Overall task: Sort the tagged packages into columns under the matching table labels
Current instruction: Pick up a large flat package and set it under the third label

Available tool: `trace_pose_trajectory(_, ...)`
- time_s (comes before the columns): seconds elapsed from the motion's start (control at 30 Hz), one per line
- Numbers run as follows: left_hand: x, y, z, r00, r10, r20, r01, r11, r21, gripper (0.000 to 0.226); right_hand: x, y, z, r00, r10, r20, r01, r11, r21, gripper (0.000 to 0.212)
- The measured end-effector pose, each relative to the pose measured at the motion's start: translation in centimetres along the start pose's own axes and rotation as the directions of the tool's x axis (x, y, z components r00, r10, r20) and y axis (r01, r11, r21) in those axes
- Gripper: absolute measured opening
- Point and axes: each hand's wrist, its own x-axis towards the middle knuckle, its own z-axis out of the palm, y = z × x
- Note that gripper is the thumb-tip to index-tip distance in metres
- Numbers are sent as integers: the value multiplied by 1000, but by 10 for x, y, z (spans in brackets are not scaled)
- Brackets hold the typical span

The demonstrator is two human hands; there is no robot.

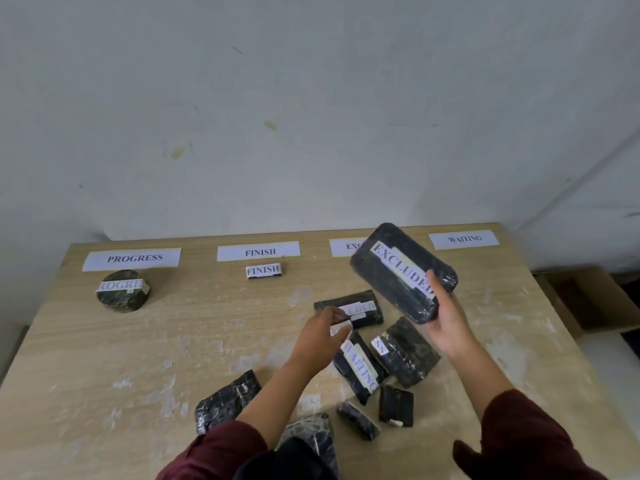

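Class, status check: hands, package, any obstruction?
Right hand grips EXCLUDED package, raised near its label. Left hand open over the pile. Nothing in the way.

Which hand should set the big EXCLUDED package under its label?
Right. The right hand already holds the EXCLUDED package raised just in front of the EXCLUDED label; the left hand hovers over the unsorted pile.

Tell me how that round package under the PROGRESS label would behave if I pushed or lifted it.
The round package sits flat on its wide base, so it would probably slide rather than tip. Set on its edge, its curved side would likely let it roll. Its glossy black wrap looks slick, so a grip may slip; the paper tag across its top looks loosely taped and could peel. Its weight cannot be judged.
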Motion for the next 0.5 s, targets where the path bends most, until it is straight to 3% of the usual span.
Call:
trace_pose_trajectory(0.13, 32, 12, 29, 999, -23, 29, 12, 946, 324, 59, 53, -23, -32, 975, -45, -216, 44, 999, -8, 59)
trace_pose_trajectory(0.23, 56, 28, 50, 994, -44, 99, 8, 938, 345, 89, 86, -24, -54, 959, -10, -284, -10, 997, -70, 62)
trace_pose_trajectory(0.33, 82, 38, 69, 988, -52, 147, -4, 934, 356, 122, 107, -18, -66, 953, 50, -299, -91, 988, -126, 52)
trace_pose_trajectory(0.5, 97, 28, 85, 949, -171, 265, 25, 878, 478, 109, 128, -5, -75, 970, 101, -221, -148, 967, -209, 48)
